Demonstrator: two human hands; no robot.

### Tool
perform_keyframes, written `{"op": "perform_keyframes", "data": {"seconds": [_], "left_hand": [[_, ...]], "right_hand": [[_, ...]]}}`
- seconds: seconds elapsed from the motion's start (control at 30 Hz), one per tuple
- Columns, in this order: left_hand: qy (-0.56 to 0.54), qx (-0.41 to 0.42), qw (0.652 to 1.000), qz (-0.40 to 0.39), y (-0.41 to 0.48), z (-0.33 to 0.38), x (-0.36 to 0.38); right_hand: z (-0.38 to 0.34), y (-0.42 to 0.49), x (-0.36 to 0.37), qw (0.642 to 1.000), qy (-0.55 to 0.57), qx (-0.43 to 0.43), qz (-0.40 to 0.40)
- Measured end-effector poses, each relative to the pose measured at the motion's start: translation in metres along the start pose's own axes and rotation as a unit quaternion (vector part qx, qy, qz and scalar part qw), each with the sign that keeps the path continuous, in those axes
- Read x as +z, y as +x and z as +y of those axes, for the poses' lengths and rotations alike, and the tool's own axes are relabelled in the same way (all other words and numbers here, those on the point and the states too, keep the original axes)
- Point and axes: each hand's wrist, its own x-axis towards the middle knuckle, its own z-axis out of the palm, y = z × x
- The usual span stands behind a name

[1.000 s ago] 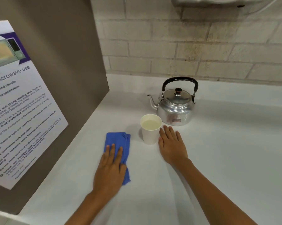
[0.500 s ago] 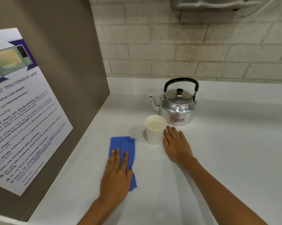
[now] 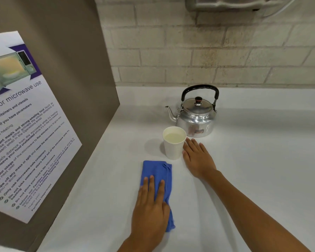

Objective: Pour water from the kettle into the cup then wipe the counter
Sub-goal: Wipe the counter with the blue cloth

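Your left hand (image 3: 149, 211) lies flat, fingers spread, pressing the blue cloth (image 3: 157, 176) onto the tabletop (image 3: 253, 170) just in front of the cup (image 3: 174, 145). Your right hand (image 3: 198, 158) rests open, palm down, gripping nothing, touching the cup's right side. The kettle (image 3: 196, 115) stands upright just behind the cup.

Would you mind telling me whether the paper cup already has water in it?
Yes, it is filled. The upright white cup shows a pale liquid surface a little below its rim, beside the kettle.
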Motion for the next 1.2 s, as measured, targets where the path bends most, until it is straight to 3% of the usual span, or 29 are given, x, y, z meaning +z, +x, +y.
{"op": "perform_keyframes", "data": {"seconds": [0.2,0.33,0.47,0.53,0.63,0.7,0.8,0.87,0.97,1.13,1.2], "left_hand": [[0.060,0.099,0.993,-0.036,0.013,0.038,0.011],[0.079,0.124,0.989,-0.006,0.023,0.052,0.015],[-0.088,0.089,0.989,-0.075,0.023,0.048,-0.001],[-0.201,0.092,0.975,-0.017,0.030,0.027,0.000],[-0.282,0.028,0.958,0.055,0.048,-0.012,-0.001],[-0.210,0.013,0.973,0.091,0.068,-0.033,-0.001],[-0.104,-0.007,0.994,0.019,0.098,-0.043,0.008],[-0.057,-0.006,0.998,-0.018,0.106,-0.045,0.015],[-0.041,-0.002,0.999,-0.029,0.108,-0.048,0.021],[-0.027,0.005,0.999,-0.032,0.105,-0.048,0.021],[-0.022,0.007,0.999,-0.032,0.105,-0.046,0.021]], "right_hand": [[0.004,0.002,-0.004,1.000,0.004,-0.015,-0.016],[0.005,-0.004,-0.019,0.991,0.131,0.002,0.035],[-0.007,-0.023,-0.041,0.960,0.206,0.101,0.163],[-0.022,-0.041,-0.045,0.950,0.210,0.129,0.193],[-0.062,-0.073,-0.031,0.963,0.186,0.132,0.145],[-0.090,-0.087,-0.014,0.976,0.145,0.140,0.084],[-0.113,-0.097,0.004,0.983,0.053,0.173,0.033],[-0.114,-0.107,0.003,0.985,-0.004,0.165,0.051],[-0.092,-0.120,-0.003,0.985,-0.062,0.149,0.055],[-0.018,-0.094,-0.018,0.979,-0.035,0.190,0.059],[-0.009,-0.072,-0.019,0.983,-0.045,0.177,0.025]]}}
